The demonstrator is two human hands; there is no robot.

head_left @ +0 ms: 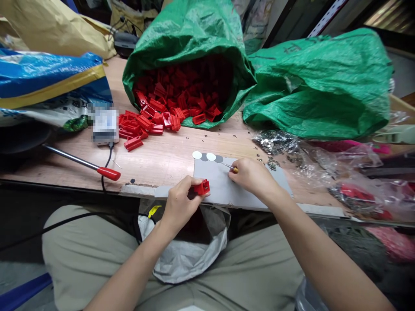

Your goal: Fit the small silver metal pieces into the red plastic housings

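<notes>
One red part (203, 187) is pinched in the left hand (179, 198) over a grey board (223, 185); the right hand (251, 173) grips a thin tool (235, 169), its tip beside a row of discs (210, 157). More red parts (162, 114) spill from a green sack (191, 36).

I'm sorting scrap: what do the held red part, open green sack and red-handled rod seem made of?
Red part: likely smooth hard plastic, given its crisp edges and even colour.
Green sack: probably shiny plastic, judging by its crinkles.
Rod: apparently polished metal, bright-streaked; grip perhaps plastic.
</notes>
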